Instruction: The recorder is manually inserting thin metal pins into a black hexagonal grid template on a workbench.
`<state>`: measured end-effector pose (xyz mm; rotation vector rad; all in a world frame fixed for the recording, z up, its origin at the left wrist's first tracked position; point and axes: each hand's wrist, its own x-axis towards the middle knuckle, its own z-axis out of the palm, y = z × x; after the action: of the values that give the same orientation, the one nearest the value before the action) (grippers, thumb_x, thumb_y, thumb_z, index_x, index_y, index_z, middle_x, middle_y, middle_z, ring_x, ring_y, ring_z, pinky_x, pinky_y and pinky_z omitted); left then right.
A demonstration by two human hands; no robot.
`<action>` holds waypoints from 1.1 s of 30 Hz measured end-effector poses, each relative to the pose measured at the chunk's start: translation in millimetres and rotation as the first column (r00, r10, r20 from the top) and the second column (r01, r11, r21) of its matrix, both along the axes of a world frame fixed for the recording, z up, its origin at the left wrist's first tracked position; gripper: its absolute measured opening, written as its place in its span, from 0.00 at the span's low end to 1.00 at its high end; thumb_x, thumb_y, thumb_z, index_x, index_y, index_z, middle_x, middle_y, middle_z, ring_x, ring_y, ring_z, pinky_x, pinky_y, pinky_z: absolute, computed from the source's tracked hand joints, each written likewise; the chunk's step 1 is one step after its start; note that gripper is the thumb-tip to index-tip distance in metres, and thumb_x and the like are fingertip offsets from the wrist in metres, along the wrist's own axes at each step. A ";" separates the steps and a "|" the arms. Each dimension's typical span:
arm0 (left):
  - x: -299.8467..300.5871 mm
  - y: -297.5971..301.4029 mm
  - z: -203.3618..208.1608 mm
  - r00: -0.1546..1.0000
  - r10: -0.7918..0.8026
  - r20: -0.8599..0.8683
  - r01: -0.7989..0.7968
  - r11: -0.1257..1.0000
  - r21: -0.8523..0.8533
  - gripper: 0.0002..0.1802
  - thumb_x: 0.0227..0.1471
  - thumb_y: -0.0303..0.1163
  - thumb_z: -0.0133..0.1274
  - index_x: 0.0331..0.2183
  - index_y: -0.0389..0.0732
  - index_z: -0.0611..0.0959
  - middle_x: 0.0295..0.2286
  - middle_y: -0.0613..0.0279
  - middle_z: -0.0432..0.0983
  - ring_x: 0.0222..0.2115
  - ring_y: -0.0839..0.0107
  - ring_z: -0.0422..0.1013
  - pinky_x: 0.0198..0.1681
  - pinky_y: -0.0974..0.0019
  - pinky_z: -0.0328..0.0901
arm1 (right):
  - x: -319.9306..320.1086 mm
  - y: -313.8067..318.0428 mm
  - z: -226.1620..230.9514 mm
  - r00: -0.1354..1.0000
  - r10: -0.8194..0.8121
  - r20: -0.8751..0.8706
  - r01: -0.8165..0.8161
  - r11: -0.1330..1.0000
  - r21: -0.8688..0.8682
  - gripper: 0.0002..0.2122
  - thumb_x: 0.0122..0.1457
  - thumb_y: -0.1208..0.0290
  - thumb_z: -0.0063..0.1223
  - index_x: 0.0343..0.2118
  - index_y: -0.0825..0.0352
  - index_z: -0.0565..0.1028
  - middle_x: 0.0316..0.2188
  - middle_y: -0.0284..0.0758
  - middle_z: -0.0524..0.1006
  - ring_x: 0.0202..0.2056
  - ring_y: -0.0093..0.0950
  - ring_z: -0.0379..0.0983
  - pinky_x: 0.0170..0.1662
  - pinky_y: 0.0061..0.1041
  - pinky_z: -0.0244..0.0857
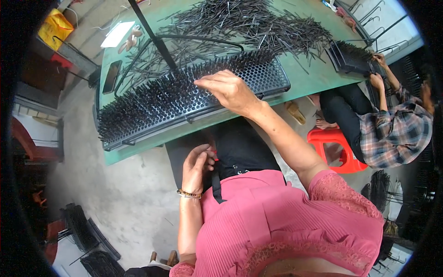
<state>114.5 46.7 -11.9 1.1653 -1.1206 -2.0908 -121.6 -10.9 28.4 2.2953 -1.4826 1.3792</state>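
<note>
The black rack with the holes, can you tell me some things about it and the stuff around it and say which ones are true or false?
1. Loose black sticks lie in a heap on the green table. True.
2. The right grip is over the black rack. True.
3. Every hole in the rack has a stick in it. False: many holes at its right end are bare.
4. The left grip rests on the table. False: it is off the table, near the black trousers.
5. The plastic stool near the other person is red. True.
</note>
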 end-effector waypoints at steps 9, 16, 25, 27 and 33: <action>5.5 2.4 -3.5 0.999 0.033 0.026 -0.034 0.999 0.027 0.15 0.55 0.29 0.45 0.44 0.34 0.73 0.31 0.62 0.74 0.27 0.77 0.68 0.28 0.76 0.64 | -3.0 2.9 3.9 0.993 -0.024 -0.114 0.015 0.997 -0.074 0.14 0.48 0.81 0.49 0.41 0.67 0.75 0.37 0.36 0.77 0.35 0.31 0.73 0.40 0.27 0.65; 2.5 -4.2 -6.2 0.999 0.022 0.029 -0.023 0.999 0.047 0.16 0.55 0.30 0.45 0.45 0.33 0.72 0.32 0.61 0.74 0.27 0.78 0.68 0.30 0.77 0.64 | -5.1 1.2 11.2 0.979 0.009 -0.203 -0.015 0.999 -0.032 0.12 0.49 0.77 0.47 0.38 0.67 0.75 0.36 0.34 0.76 0.36 0.27 0.72 0.42 0.26 0.64; -2.5 -24.9 17.2 0.999 0.038 0.028 -0.037 0.998 -0.044 0.15 0.55 0.28 0.45 0.44 0.33 0.72 0.32 0.60 0.74 0.27 0.78 0.68 0.30 0.76 0.65 | -16.8 5.5 3.8 0.983 -0.159 0.093 0.160 0.987 -0.010 0.15 0.48 0.84 0.50 0.41 0.67 0.75 0.36 0.38 0.77 0.37 0.33 0.73 0.41 0.28 0.65; 3.4 -38.2 38.8 0.992 0.102 0.076 -0.089 0.984 -0.153 0.14 0.55 0.29 0.46 0.43 0.33 0.73 0.32 0.60 0.74 0.28 0.77 0.68 0.29 0.75 0.65 | -34.0 13.5 -1.1 0.937 -0.291 0.193 0.297 0.955 -0.003 0.12 0.50 0.84 0.50 0.39 0.69 0.76 0.34 0.38 0.78 0.35 0.32 0.74 0.40 0.26 0.66; 25.0 -123.5 118.6 0.886 0.437 0.153 -0.271 0.758 -0.593 0.14 0.53 0.27 0.48 0.41 0.31 0.73 0.31 0.57 0.72 0.27 0.74 0.68 0.28 0.73 0.66 | -70.2 38.5 -24.2 0.697 -0.485 0.528 0.390 0.874 0.289 0.08 0.54 0.81 0.50 0.37 0.73 0.76 0.30 0.39 0.78 0.31 0.25 0.75 0.34 0.21 0.67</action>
<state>139.5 -76.7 106.7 1.2710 -1.3832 -1.1989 -191.8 27.6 4.1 1.4294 -2.1931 1.9536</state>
